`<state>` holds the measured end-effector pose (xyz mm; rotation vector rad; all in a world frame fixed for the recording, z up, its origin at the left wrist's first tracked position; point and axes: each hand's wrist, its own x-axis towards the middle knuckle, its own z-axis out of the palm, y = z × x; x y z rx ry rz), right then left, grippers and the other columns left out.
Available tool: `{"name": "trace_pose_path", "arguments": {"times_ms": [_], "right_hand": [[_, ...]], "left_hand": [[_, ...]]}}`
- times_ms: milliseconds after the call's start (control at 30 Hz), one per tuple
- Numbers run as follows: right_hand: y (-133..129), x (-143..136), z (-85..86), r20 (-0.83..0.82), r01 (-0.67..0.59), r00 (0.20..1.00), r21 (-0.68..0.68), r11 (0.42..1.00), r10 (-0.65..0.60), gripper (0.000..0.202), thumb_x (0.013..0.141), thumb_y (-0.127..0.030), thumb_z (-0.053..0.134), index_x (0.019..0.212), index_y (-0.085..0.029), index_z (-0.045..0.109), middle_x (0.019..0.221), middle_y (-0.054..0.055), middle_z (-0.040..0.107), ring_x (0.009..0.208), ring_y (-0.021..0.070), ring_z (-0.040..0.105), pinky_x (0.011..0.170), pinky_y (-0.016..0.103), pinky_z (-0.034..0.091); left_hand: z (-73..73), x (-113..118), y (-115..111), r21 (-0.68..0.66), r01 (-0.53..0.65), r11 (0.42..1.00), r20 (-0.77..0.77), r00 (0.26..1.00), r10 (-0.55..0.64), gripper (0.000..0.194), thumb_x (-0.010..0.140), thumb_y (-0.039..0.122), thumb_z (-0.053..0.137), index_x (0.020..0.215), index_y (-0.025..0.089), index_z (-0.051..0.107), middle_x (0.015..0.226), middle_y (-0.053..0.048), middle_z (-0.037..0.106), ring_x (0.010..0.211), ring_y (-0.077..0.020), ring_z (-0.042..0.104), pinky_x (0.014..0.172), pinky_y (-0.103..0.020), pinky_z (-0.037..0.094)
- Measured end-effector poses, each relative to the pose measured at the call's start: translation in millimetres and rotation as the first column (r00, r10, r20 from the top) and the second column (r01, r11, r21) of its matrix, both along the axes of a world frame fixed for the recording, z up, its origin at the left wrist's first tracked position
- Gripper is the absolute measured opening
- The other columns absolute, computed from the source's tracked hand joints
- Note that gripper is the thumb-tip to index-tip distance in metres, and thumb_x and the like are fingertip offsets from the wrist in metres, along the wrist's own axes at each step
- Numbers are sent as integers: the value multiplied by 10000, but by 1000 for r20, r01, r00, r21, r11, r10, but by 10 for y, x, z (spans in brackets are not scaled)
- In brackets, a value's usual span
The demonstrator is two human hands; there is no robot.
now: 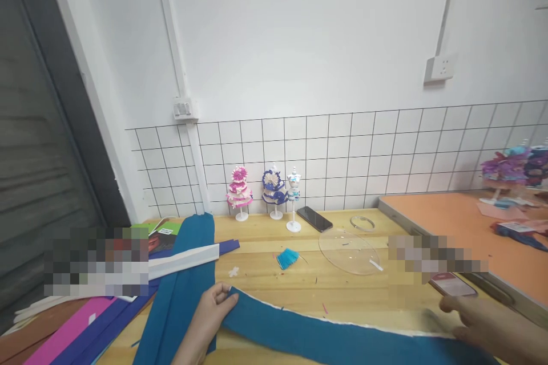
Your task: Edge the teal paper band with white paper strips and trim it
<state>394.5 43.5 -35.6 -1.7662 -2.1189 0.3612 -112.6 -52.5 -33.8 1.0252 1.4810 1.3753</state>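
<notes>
A long teal strip [317, 333] with a pale frayed upper edge stretches across the front of the wooden table. My left hand [216, 311] pinches its left end between thumb and fingers. Over the strip's right part is my right hand [479, 316], blurred, its index finger pointing left; what its other fingers hold, if anything, cannot be made out. Wider folded teal fabric [184, 285] lies left of my left hand, with a white strip [184, 261] across it. A small pleated blue piece [287, 258] rests at the table's middle.
Three miniature dress stands, pink [240, 191], purple [274, 191] and white [293, 197], stand by the wall. Nearby are a dark phone [315, 218], a clear round plate [349, 251] and a ring [362, 223]. Another phone [452, 284] lies right; fabric strips [71, 331] pile left. An orange table [449, 214] adjoins.
</notes>
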Motion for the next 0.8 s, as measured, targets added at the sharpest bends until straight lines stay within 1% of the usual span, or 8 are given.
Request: {"name": "trace_pose_path", "arguments": {"times_ms": [67, 133, 267, 367, 467, 567, 667, 800], "right_hand": [[-108, -374, 178, 45, -107, 993, -24, 994, 108, 183, 621, -263, 602, 783, -262, 688, 947, 189, 662, 865, 309, 614, 714, 407, 414], [-257, -859, 358, -5, -231, 973, -37, 972, 231, 312, 670, -313, 566, 959, -246, 663, 1069, 147, 633, 1007, 308, 559, 845, 410, 398], [-608, -1794, 632, -160, -470, 878, -110, 876, 451, 297, 751, -287, 498, 1012, -243, 634, 1067, 76, 632, 978, 238, 569, 836, 335, 429], [-795, -2161, 743, -187, -587, 805, -105, 803, 564, 281, 731, -218, 530, 987, -250, 640, 989, 47, 654, 924, 209, 580, 817, 312, 436], [-827, -2163, 784, -197, -594, 798, -94, 799, 570, 296, 737, -213, 538, 1018, -256, 621, 1010, 40, 642, 936, 199, 575, 817, 308, 438], [-736, -1895, 749, -186, -503, 853, -44, 863, 488, 306, 786, -261, 495, 1076, -235, 593, 1068, 62, 616, 986, 202, 552, 858, 319, 420], [-637, -1553, 657, -142, -388, 916, -86, 918, 374, 382, 800, -337, 483, 1149, -200, 556, 1137, 100, 577, 1046, 228, 522, 899, 346, 392], [-723, -1307, 550, -126, -331, 942, -188, 925, 311, 354, 729, -277, 543, 1071, -205, 601, 1043, 80, 625, 970, 237, 554, 837, 331, 413]], "left_hand": [[0, 12, -3, 11, 4, 1000, 19, 1000, -4, 337, 536, 428, 727, 631, 189, 509, 555, 26, 597, 518, -148, 556, 521, -235, 405], [3, 22, 1, 27, 3, 1000, 39, 999, -4, 326, 542, 414, 729, 649, 189, 518, 574, 24, 611, 530, -148, 565, 533, -238, 415], [39, 38, 2, 43, -16, 999, 78, 997, 13, 302, 541, 400, 736, 646, 181, 557, 590, 10, 634, 558, -159, 585, 544, -240, 431], [136, 63, -40, 57, -30, 998, 122, 992, 23, 281, 561, 398, 729, 673, 188, 579, 630, 14, 651, 617, -163, 609, 578, -235, 454], [286, 71, -112, 38, -24, 999, 313, 950, 11, 286, 583, 371, 721, 789, 207, 613, 750, 2, 690, 742, -202, 642, 654, -268, 492], [412, 28, -159, -2, -128, 992, 450, 886, 115, 314, 510, 273, 768, 773, 216, 606, 738, 13, 697, 724, -214, 656, 617, -265, 519], [466, -40, -157, 1, -224, 975, 514, 836, 192, 357, 489, 182, 752, 814, 203, 607, 744, 3, 696, 709, -214, 661, 586, -253, 536], [467, -86, -125, -30, -312, 950, 541, 794, 277, 365, 572, 124, 663, 926, 194, 608, 751, -17, 690, 710, -210, 659, 555, -263, 550]]}}
